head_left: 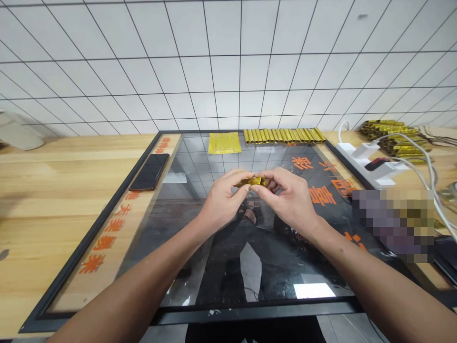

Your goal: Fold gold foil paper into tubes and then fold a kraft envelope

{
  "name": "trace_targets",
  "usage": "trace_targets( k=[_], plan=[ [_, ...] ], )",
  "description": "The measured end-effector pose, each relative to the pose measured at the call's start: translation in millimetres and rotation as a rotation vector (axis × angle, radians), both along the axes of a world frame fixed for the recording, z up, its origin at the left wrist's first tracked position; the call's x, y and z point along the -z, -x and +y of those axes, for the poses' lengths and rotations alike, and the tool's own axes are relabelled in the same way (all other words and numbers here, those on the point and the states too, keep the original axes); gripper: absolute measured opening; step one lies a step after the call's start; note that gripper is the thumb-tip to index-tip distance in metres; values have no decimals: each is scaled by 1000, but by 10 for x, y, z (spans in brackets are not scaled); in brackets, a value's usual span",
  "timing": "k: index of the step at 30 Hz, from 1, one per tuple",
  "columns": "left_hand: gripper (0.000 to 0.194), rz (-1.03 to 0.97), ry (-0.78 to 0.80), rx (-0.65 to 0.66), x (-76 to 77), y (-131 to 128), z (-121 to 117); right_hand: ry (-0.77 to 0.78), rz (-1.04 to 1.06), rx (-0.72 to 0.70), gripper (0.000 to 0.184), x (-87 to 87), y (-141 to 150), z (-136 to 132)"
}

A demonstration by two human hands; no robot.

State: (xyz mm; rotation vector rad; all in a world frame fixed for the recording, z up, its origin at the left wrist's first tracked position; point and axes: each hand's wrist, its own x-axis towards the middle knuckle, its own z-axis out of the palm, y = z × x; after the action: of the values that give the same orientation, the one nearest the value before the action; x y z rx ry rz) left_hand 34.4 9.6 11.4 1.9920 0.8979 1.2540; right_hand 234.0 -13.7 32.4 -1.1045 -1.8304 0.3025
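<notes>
Pinching a small shiny gold foil strip (252, 181), the left hand (222, 199) and the right hand (286, 197) were both closed on it. The strip lay left to right between the hands, and a row of gold foil tubes (284, 136) sat far beyond.

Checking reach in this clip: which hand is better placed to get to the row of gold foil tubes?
Right, probably. The right hand lies almost straight below the row of gold foil tubes, while the left hand sits further left, nearer the flat gold foil sheets. Both pinch the gold foil piece.
</notes>
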Motion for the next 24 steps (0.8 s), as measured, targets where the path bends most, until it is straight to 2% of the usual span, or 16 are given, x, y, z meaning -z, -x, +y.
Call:
trace_targets(
  k=[7, 14, 19, 24],
  plan=[
    [16, -229, 307, 54, -6, -64, -37, 14, -8, -9, 10, -6, -17, -9],
    [17, -351, 436, 111, -19, -84, -42, 48, 21, -17, 18, -5, 0, -17],
    [16, -262, 366, 48, -19, -56, -14, 34, -51, -93, 38, -27, -77, 23],
    [24, 47, 129, -31, 0, 7, 5, 30, -162, -121, 26, -33, -146, 75]
  ],
)
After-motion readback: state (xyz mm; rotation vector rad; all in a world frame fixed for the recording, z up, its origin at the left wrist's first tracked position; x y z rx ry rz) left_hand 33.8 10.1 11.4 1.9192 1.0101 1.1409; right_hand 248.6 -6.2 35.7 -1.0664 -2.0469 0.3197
